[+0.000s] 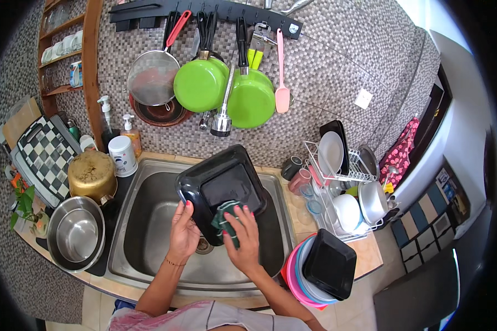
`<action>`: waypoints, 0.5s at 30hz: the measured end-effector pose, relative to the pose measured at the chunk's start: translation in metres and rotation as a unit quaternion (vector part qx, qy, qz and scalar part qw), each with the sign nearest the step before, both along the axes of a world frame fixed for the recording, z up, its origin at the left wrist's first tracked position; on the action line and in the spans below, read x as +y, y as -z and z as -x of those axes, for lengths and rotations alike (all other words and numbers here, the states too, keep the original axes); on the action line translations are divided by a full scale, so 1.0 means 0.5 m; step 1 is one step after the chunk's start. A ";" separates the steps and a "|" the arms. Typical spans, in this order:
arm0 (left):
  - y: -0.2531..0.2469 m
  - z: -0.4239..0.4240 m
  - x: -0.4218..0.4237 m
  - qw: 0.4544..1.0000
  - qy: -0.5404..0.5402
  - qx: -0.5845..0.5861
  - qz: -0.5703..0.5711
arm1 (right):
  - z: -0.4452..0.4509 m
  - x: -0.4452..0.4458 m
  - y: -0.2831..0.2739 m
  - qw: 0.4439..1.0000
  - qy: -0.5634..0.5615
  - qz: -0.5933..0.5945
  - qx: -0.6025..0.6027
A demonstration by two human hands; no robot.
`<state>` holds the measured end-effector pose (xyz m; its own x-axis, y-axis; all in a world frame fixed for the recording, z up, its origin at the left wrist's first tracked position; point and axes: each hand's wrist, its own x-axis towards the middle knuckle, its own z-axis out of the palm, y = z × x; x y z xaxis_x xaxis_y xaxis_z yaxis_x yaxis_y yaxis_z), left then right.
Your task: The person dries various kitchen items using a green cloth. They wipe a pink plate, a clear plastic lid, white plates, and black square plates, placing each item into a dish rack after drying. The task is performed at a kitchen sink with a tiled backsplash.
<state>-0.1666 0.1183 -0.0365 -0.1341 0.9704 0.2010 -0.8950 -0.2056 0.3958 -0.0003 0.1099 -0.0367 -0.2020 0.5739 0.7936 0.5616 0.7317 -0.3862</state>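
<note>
Tilted over the sink is a black rectangular baking pan (232, 182) with a glossy surface. My left hand (184, 231) grips its left edge, the thumb lying on the near side and the other fingers hidden behind. A dark green cloth (227, 219) with pale lines is bunched under the fingers of my right hand (242, 236), pressed against the pan's lower side. Below the pan lies the stainless steel sink (157, 256), its drain (203, 245) partly visible between my hands. The chrome faucet spout (221, 122) hangs behind the pan.
Right of the sink, a white wire dish rack (343, 178) holds plates, bowls and pots. A smaller black pan (330, 265) rests on stacked plastic basins (295, 285). To the left stand a steel pot (76, 233), an upturned golden pot (92, 173) and a white tub (122, 155).
</note>
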 end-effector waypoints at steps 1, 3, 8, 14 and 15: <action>0.003 0.003 -0.005 1.000 0.008 0.001 -0.007 | -0.010 0.003 -0.001 1.000 0.009 0.002 0.017; 0.022 -0.001 -0.003 0.999 0.022 0.030 -0.028 | -0.034 0.032 -0.019 0.996 0.068 0.014 0.058; 0.030 -0.036 -0.018 0.991 0.069 0.113 -0.030 | -0.055 0.087 -0.057 0.990 0.134 0.005 0.036; 0.030 -0.036 -0.011 0.995 0.037 0.094 -0.001 | 0.011 0.010 -0.056 1.000 -0.001 0.028 -0.010; 0.030 -0.030 -0.011 0.996 0.029 0.087 0.001 | 0.008 -0.008 -0.049 0.999 -0.023 0.037 -0.025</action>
<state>-0.1519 0.1127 -0.0513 -0.0409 0.9758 0.2150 -0.8235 -0.1547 0.5457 -0.0042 0.1058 -0.0120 -0.2670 0.6193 0.7384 0.5479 0.7279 -0.4124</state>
